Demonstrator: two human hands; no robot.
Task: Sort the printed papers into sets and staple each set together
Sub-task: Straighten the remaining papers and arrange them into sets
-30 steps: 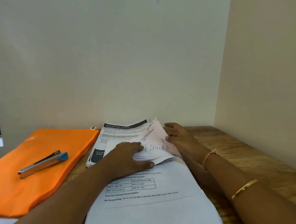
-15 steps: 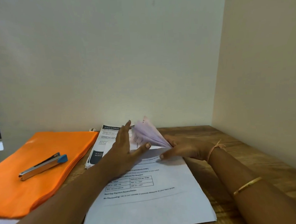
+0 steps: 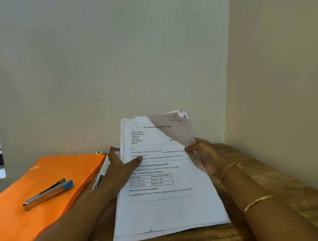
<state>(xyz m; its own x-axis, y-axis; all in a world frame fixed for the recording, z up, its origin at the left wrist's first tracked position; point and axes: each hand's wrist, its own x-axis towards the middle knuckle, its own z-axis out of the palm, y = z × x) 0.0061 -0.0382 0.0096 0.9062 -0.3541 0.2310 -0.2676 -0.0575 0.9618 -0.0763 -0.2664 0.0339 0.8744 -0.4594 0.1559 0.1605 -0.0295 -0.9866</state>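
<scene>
The papers (image 3: 166, 206) stand tilted up from the worktop (image 3: 264, 179), near edge resting on it, far edge raised toward the wall; the left hand (image 3: 120, 168) holds the stack's left side, thumb across the print, fingers (image 3: 111, 154) behind; the right hand (image 3: 208, 156) pinches the turned-back top sheet (image 3: 174, 130) at its right edge. Sorting looks under way; peel one sheet at a time, read its heading, and brace the stack so edges stay square; the stapler (image 3: 49, 192) lies untouched on the orange folder (image 3: 32, 224).
</scene>
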